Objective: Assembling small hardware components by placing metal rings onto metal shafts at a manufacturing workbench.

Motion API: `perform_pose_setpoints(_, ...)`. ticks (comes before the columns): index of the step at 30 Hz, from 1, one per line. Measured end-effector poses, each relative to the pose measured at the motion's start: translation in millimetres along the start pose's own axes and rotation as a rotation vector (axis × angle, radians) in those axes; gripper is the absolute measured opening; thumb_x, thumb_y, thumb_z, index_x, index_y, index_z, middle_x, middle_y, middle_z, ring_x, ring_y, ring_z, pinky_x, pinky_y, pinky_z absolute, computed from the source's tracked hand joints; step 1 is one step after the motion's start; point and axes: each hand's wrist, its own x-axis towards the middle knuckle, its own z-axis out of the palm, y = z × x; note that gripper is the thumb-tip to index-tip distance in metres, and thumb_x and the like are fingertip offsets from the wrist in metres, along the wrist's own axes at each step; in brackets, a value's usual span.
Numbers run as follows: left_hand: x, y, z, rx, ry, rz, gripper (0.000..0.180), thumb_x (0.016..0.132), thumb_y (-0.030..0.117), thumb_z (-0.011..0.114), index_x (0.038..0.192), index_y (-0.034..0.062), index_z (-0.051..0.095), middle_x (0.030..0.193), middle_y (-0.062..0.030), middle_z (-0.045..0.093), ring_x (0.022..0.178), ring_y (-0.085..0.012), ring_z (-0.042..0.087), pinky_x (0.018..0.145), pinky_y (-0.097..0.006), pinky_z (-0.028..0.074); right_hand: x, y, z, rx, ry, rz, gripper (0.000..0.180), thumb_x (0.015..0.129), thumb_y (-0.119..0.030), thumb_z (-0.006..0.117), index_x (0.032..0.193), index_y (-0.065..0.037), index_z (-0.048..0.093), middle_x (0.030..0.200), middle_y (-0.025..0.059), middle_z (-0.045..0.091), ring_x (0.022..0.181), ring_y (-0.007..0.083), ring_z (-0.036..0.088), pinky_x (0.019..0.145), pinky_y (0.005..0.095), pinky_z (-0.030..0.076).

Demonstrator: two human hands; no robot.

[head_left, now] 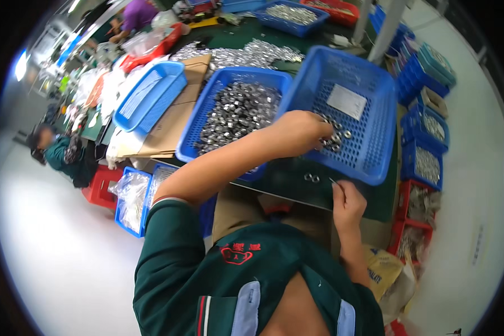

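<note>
A thin pale sliver [333, 180] is pinched by right fingers [339, 194]; left fingers [322, 130] are curled, hold indiscernible, beside round silvery metal rings [348, 134].

Blue grid-patterned basket [375, 137], silvery rings [335, 147]

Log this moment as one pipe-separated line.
left hand: over small silvery metal rings in perforated blue plastic basket | right hand: pinching thin, pin-like item | nearby: two silvery rings on dark green tabletop
</note>
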Motion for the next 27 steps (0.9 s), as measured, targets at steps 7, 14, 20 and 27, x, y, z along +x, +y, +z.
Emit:
perform_pose_setpoints(7, 39, -37, 38, 0.315, -0.497, -0.157, 0.016, 0.077, 0.009, 0.060, 0.092, 0.0109, 0.068, 0.089, -0.0144, 0.068, 0.088, -0.0348, 0.067, 0.072, -0.045, 0.054, -20, 31, 17, -0.096, -0.054, -0.058, 0.007, 0.085, -0.009, 0.065, 0.086, -0.004, 0.062, 0.077, 0.0131, 0.065, 0.066, 0.0324, 0.062, 0.059, 0.0381, 0.049)
perform_pose_setpoints(14, 25, -50, 20, 0.346, -0.239, -0.141, 0.012, 0.079, 0.016, 0.062, 0.088, 0.0114, 0.067, 0.092, -0.0118, 0.065, 0.091, -0.0318, 0.065, 0.075, -0.043, 0.054, -19, 37, 21, -0.130, -0.030, -0.110, 0.007, 0.085, -0.010, 0.066, 0.086, -0.004, 0.062, 0.077, 0.0123, 0.064, 0.066, 0.0318, 0.062, 0.059, 0.0396, 0.049)
perform_pose_setpoints(20, -2, -103, -48, 0.329, 0.125, -0.427, 0.013, 0.082, 0.020, 0.060, 0.090, 0.0124, 0.067, 0.093, -0.0089, 0.066, 0.090, -0.0311, 0.063, 0.073, -0.043, 0.051, -16, 33, 20, -0.138, -0.023, -0.105, 0.007, 0.085, -0.011, 0.066, 0.085, -0.005, 0.061, 0.076, 0.0109, 0.064, 0.067, 0.0314, 0.062, 0.060, 0.0395, 0.049)
perform_pose_setpoints(27, -25, -154, -41, 0.430, -0.147, -0.443, 0.029, 0.076, 0.019, 0.070, 0.103, 0.0096, 0.069, 0.100, -0.0103, 0.066, 0.106, -0.0309, 0.057, 0.091, -0.042, 0.046, -12, 29, 19, -0.139, -0.041, -0.119, 0.008, 0.085, -0.011, 0.065, 0.083, -0.006, 0.060, 0.074, 0.0100, 0.063, 0.066, 0.0311, 0.061, 0.059, 0.0399, 0.048)
